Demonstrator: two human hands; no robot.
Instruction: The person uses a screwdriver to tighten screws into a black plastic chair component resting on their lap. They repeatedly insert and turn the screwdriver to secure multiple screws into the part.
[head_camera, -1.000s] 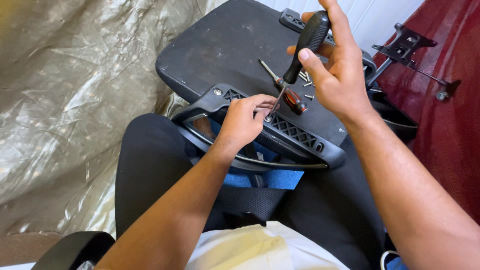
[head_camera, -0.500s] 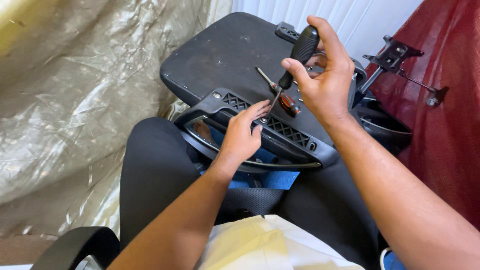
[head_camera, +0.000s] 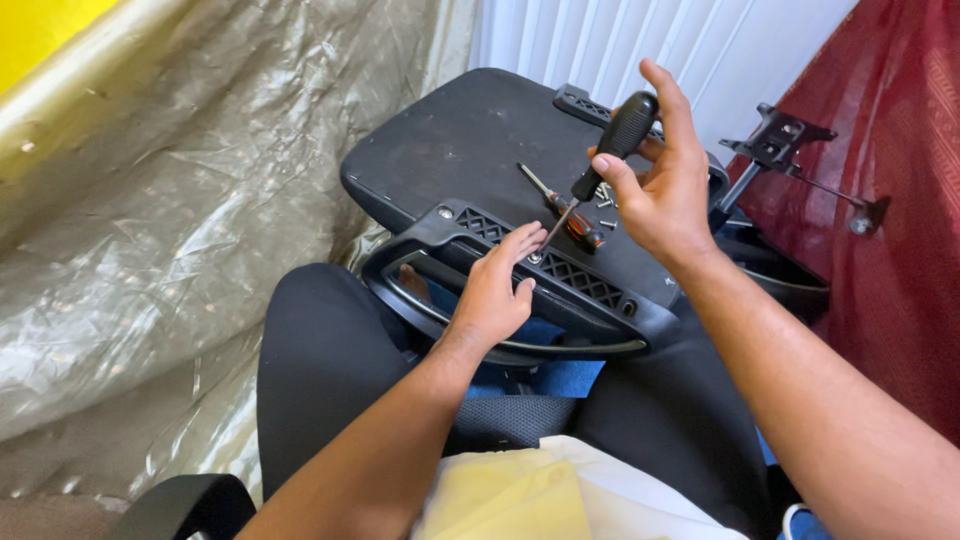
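Right hand (head_camera: 668, 195) wraps a black-handled screwdriver (head_camera: 612, 148), grip pressed together around the handle, thumb along its side; shaft slants down-left from the grip to a screw spot on the black plastic armrest bracket (head_camera: 560, 285). The tilt likely lines the tip with the screw hole. Left hand (head_camera: 495, 290) rests on the bracket just below the tip, fingers (head_camera: 520, 243) loosely spread and flat, holding nothing, index finger touching near the tip, probably steadying the screw or bracket. The bracket lies across the underside of a black chair seat (head_camera: 460, 150), which is propped on the person's lap, so the work faces up. Just beyond the right grip's tip side, a second screwdriver with red-black handle (head_camera: 572, 222) lies on the seat, with a few loose screws (head_camera: 604, 196) beside it, kept within reach. Right of the right hand, a black metal chair mechanism (head_camera: 778, 140) stands apart. Crinkled plastic sheet (head_camera: 170, 250) covers the left.
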